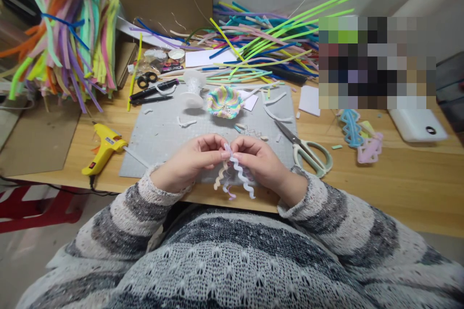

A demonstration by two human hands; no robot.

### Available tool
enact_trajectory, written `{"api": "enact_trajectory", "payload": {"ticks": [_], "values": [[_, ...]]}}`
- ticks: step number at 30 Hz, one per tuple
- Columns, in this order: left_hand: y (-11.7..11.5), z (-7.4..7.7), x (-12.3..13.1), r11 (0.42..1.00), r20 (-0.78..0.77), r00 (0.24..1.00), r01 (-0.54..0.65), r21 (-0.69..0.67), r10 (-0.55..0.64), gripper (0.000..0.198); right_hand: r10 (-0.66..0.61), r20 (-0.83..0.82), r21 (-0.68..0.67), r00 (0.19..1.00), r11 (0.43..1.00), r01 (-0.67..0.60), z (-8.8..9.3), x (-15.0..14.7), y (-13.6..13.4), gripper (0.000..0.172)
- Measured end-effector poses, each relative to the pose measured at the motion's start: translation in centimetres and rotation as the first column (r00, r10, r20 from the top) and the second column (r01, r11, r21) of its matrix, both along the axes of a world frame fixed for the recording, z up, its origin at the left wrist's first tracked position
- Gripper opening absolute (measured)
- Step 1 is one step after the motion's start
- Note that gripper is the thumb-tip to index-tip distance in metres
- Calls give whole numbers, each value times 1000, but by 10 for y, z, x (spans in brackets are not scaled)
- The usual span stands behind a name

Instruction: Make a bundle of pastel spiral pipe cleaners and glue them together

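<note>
Over the front edge of the grey cutting mat, my left hand and my right hand meet fingertip to fingertip. Both pinch the upper end of a bunch of wavy pipe cleaners. A white-lilac strand hangs lowest on the right; a cream one and a thin pink one dangle beside it. Just beyond my fingers sits a ruffled pastel pipe-cleaner piece, shaped like a small bowl or flower. A spool of clear thread stands left of it. Green-handled scissors lie open-bladed or nearly closed, I cannot tell which.
A yellow glue gun lies to the left, its cord running off the table edge. Bundled pipe cleaners stand at the far left, and loose ones pile up behind the mat. Black pens and a white box lie around.
</note>
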State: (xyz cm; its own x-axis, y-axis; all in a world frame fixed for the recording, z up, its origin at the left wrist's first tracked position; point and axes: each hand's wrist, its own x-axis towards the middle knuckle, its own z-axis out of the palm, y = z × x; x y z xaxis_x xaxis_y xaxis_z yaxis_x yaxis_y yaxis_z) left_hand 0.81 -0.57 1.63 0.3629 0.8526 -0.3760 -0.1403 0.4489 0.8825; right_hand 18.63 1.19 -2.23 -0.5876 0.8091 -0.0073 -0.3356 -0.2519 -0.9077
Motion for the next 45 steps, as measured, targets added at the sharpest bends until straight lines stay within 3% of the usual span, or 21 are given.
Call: {"api": "enact_trajectory", "payload": {"ticks": [10, 23, 36, 41, 45], "values": [[1, -1, 2, 1000, 18, 1000, -11, -24, 11, 23, 25, 8, -124, 1000, 992, -24, 0, -2, 2, 21], [-2, 4, 2, 999, 69, 996, -48, -13, 48, 16, -11, -4, -18, 1000, 1000, 11, -2, -2, 1, 20], [-4, 9, 1, 990, -23, 996, -84, 112, 87, 21, -13, -17, 67, 1000, 998, 14, -2, 0, 0, 15], [0, 18, -2, 980, -30, 995, -93, 179, 99, 21, -82, -43, 179, 996, 980, 89, -3, 3, 0, 16], [9, 23, -4, 967, -81, 984, -140, 211, 160, 22, -273, 15, 409, 962, 880, 244, 1, 7, -3, 11]]}}
